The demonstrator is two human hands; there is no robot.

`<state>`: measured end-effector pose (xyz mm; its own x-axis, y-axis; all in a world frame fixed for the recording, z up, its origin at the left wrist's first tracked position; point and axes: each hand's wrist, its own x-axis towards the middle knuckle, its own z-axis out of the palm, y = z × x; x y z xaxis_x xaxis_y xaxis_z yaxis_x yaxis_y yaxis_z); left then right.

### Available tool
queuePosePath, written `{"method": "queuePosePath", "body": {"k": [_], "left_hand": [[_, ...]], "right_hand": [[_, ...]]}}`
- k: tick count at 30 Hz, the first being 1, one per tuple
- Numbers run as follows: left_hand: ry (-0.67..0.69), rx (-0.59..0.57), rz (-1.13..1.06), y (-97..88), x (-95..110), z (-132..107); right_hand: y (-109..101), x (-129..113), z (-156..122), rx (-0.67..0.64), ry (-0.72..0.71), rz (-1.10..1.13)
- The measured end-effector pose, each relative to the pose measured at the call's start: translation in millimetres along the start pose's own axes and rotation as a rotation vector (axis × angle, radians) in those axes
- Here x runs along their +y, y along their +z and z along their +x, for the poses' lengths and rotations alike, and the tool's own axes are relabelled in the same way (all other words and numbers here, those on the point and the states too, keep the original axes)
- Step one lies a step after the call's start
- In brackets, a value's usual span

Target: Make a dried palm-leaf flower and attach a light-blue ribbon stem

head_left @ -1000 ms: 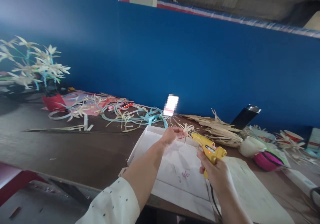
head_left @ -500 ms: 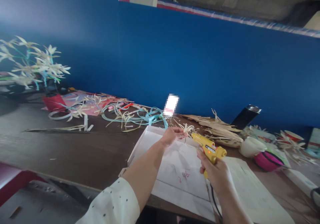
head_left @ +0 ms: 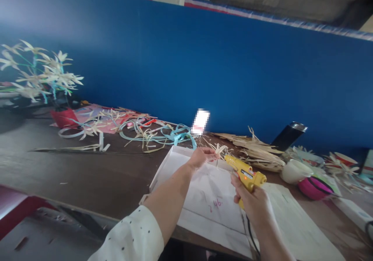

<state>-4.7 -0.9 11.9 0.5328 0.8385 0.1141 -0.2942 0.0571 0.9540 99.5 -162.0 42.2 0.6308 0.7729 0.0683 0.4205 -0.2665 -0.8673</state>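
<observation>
My left hand [head_left: 204, 157] pinches a small pale flower made of dried leaf strips [head_left: 220, 150] between thumb and fingertips, above the far end of a white box [head_left: 201, 199]. Wrapped round the grip of a yellow hot glue gun [head_left: 244, 171] is my right hand [head_left: 252, 197]. The gun's nozzle points left at the flower, close to my left fingertips; whether it touches, I cannot tell. A small orange light glows on the gun's side, and its black cord runs down past my right wrist.
Light blue ribbon [head_left: 177, 135] and leaf strips lie behind the box, near a blurred bright phone-like screen [head_left: 200, 122]. Dried husks [head_left: 256, 152], a black flask [head_left: 290, 136], a white cup [head_left: 295, 171] and a pink pouch [head_left: 314, 187] stand right. A red pot [head_left: 64, 118] with leaf flowers stands left.
Both hands keep nearly the same pose. The flower's petals look turned slightly between my left fingertips. The whole view has shifted a little.
</observation>
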Motion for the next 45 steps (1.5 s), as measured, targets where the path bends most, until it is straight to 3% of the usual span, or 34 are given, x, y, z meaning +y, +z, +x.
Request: {"method": "queuePosePath", "body": {"k": [34, 45], "left_hand": [[-0.005, 0.008, -0.021, 1.7, 3.1, -2.0], [0.015, -0.023, -0.029, -1.7, -4.7, 3.4]], "right_hand": [[0.7, -2.7, -0.6, 0.01, 0.023, 0.0], [2.4, -4.9, -2.1, 0.04, 0.011, -0.002]]}}
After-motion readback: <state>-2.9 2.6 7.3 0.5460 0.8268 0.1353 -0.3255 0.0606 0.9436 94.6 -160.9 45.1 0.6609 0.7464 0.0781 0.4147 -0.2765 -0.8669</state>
